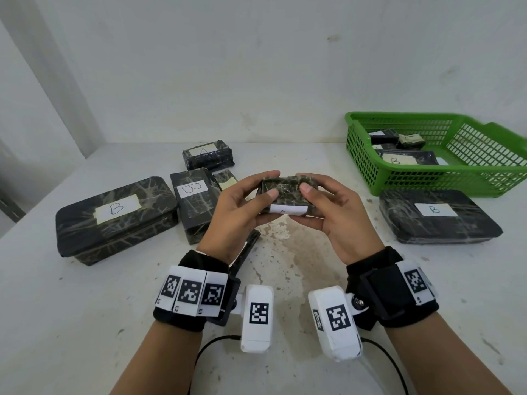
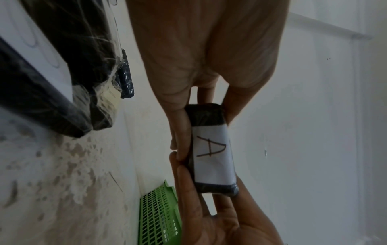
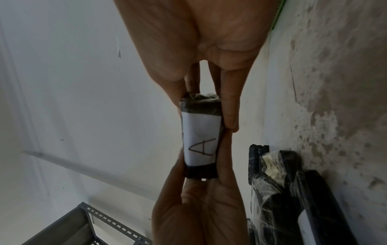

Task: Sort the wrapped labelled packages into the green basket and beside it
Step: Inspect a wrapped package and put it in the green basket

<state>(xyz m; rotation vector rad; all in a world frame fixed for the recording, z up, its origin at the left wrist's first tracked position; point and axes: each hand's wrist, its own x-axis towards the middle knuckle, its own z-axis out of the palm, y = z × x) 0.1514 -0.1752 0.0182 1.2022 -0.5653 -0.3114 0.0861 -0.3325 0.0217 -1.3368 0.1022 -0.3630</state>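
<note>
- My left hand [image 1: 242,208] and right hand [image 1: 333,212] both grip the small wrapped package labelled A [image 1: 286,196], above the table [image 1: 285,266].
- The green basket [image 1: 422,178] stands far right.

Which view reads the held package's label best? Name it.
The left wrist view: the label faces the camera, its letter A large and unobstructed. The right wrist view shows the A too, smaller. In the head view the label sits edge-on between the left hand and right hand, barely legible.
</note>
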